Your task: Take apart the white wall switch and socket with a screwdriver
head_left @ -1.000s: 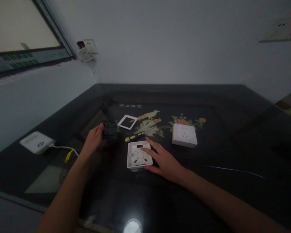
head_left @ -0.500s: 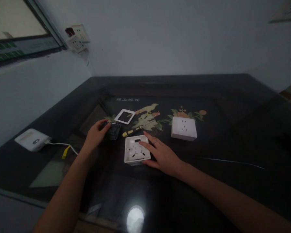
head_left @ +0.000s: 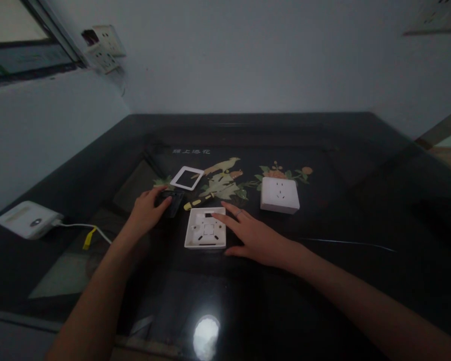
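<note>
My left hand (head_left: 147, 209) is closed on the edge of a black socket insert (head_left: 173, 200), which is tilted up a little at its side. Right of it lies a white square socket back box (head_left: 206, 239), open side up, with slots and screw holes in its floor. My right hand (head_left: 250, 233) spreads its fingers at the box's right edge. The index fingertip reaches over the box; the thumb is apart from its side. Behind these lie a white faceplate frame (head_left: 176, 181) and a yellow-and-black screwdriver-like tool (head_left: 196, 203).
An assembled white socket (head_left: 281, 194) stands to the right. At far left a white device (head_left: 28, 219) has a cable (head_left: 83, 225) with a yellow tag. A thin wire (head_left: 346, 243) lies at right on the dark glossy tabletop (head_left: 263, 306). Wall sockets (head_left: 105, 47) hang at back left.
The view has shifted, so most things appear slightly further left. My right thumb has come away from the back box. My left hand has tilted the black socket insert.
</note>
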`<state>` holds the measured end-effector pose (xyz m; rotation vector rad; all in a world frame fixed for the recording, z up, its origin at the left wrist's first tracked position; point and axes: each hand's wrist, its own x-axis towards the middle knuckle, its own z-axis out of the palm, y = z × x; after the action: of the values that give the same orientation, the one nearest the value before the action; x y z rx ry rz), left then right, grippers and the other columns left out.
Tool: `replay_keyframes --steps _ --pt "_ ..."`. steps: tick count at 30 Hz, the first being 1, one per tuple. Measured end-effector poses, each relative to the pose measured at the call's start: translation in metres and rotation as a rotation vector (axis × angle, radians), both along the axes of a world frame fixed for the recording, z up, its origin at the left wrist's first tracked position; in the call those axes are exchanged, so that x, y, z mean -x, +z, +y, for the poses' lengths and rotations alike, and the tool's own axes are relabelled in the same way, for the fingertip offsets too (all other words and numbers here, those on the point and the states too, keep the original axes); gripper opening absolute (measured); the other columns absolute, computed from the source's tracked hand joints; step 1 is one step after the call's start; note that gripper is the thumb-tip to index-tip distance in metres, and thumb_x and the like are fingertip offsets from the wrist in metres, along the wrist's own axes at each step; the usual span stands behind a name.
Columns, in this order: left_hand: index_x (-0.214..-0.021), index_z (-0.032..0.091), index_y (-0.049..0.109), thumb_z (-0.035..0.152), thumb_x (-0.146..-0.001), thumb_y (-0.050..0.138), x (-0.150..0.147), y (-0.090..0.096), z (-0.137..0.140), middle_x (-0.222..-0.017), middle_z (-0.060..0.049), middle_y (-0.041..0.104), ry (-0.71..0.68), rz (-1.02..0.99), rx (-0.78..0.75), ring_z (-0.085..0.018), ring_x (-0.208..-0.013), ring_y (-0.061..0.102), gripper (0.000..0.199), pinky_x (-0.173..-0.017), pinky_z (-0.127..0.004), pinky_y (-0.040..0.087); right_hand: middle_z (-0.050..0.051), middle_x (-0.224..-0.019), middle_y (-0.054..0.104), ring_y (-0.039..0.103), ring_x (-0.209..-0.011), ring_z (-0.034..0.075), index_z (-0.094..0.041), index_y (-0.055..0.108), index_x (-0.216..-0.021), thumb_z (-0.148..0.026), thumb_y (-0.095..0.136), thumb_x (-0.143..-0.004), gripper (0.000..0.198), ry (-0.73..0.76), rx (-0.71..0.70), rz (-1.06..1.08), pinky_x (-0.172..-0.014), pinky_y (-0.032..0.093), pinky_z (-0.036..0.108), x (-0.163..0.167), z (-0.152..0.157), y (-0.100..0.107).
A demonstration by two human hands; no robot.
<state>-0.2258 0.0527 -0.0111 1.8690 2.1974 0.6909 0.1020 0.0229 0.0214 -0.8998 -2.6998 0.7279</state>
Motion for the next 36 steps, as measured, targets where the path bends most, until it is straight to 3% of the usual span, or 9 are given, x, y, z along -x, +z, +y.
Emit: replay_keyframes --steps 6,11,15,18,20,23,29,33,36 --pt "-0.12 0.013 0.064 0.036 -0.087 0.047 -0.003 0.0 0.001 -0.12 -0.018 0.065 0.028 0.064 -0.059 -0.036 -0.121 0.055 0.044 -0.107 -0.054 0.039 0.026 -0.16 0.027 0.038 -0.144 0.036 -0.01 0.038 -0.149 -0.028 0.073 -0.083 0.077 0.003 -0.028 -0.033 -0.116 0.037 0.05 0.012 0.005 0.003" --pt "-0.122 0.016 0.063 0.035 -0.089 0.048 -0.016 0.012 -0.005 -0.127 -0.017 0.059 0.01 0.09 -0.193 -0.035 -0.127 0.049 0.041 -0.112 -0.054 0.033 0.019 -0.162 0.027 0.035 -0.145 0.033 -0.017 0.038 -0.15 -0.035 0.077 -0.08 0.082 -0.013 -0.095 0.008 -0.117 0.036 0.048 0.012 0.009 0.008" --pt "-0.121 0.019 0.063 0.036 -0.089 0.049 -0.036 0.026 -0.014 -0.13 -0.012 0.058 -0.087 0.065 -0.277 -0.031 -0.126 0.05 0.038 -0.112 -0.048 0.036 0.012 -0.158 0.035 0.031 -0.147 0.031 -0.027 0.038 -0.149 -0.036 0.072 -0.084 0.073 -0.184 -0.186 0.066 -0.118 0.031 0.055 -0.032 0.029 0.015" --pt "-0.116 0.021 0.065 0.037 -0.091 0.047 -0.05 0.033 -0.02 -0.126 -0.009 0.062 -0.173 0.028 -0.297 -0.028 -0.121 0.055 0.035 -0.109 -0.044 0.04 0.014 -0.156 0.035 0.024 -0.148 0.036 -0.026 0.038 -0.147 -0.031 0.07 -0.084 0.071 -0.344 -0.247 0.08 -0.119 0.022 0.063 -0.079 0.048 0.014" --pt "-0.113 0.022 0.067 0.037 -0.092 0.045 -0.058 0.035 -0.022 -0.12 -0.008 0.065 -0.227 0.003 -0.287 -0.027 -0.116 0.058 0.033 -0.106 -0.042 0.043 0.018 -0.153 0.037 0.028 -0.145 0.041 -0.024 0.039 -0.147 -0.034 0.077 -0.077 0.08 -0.388 -0.241 0.062 -0.115 0.026 0.067 -0.104 0.058 0.008" --pt "-0.11 0.023 0.068 0.038 -0.092 0.045 -0.068 0.034 -0.025 -0.115 -0.007 0.068 -0.298 -0.022 -0.255 -0.026 -0.112 0.061 0.032 -0.104 -0.042 0.046 0.015 -0.151 0.04 0.036 -0.141 0.042 -0.029 0.035 -0.149 -0.037 0.077 -0.074 0.087 -0.398 -0.206 0.042 -0.109 0.036 0.067 -0.124 0.064 -0.006" --pt "-0.11 0.021 0.068 0.036 -0.093 0.043 -0.083 0.032 -0.028 -0.114 -0.008 0.07 -0.376 0.001 -0.171 -0.025 -0.111 0.063 0.033 -0.1 -0.042 0.048 0.014 -0.145 0.046 0.042 -0.135 0.039 -0.026 0.041 -0.145 -0.041 0.071 -0.079 0.074 -0.42 -0.215 0.066 -0.109 0.037 0.064 -0.122 0.065 -0.023" --pt "-0.108 0.019 0.068 0.029 -0.092 0.047 -0.088 0.037 -0.008 -0.11 -0.01 0.07 -0.365 0.072 -0.093 -0.026 -0.105 0.065 0.028 -0.095 -0.042 0.05 0.017 -0.141 0.048 0.041 -0.135 0.039 -0.023 0.046 -0.141 -0.044 0.07 -0.079 0.07 -0.438 -0.224 0.072 -0.11 0.037 0.062 -0.12 0.059 -0.026" --pt "-0.101 0.019 0.069 0.03 -0.088 0.061 -0.091 0.041 0.022 -0.099 -0.009 0.071 -0.375 0.146 0.043 -0.025 -0.093 0.067 0.019 -0.086 -0.041 0.053 0.017 -0.14 0.049 0.041 -0.135 0.039 -0.024 0.044 -0.142 -0.046 0.07 -0.08 0.071 -0.447 -0.226 0.074 -0.108 0.038 0.064 -0.121 0.051 -0.028"
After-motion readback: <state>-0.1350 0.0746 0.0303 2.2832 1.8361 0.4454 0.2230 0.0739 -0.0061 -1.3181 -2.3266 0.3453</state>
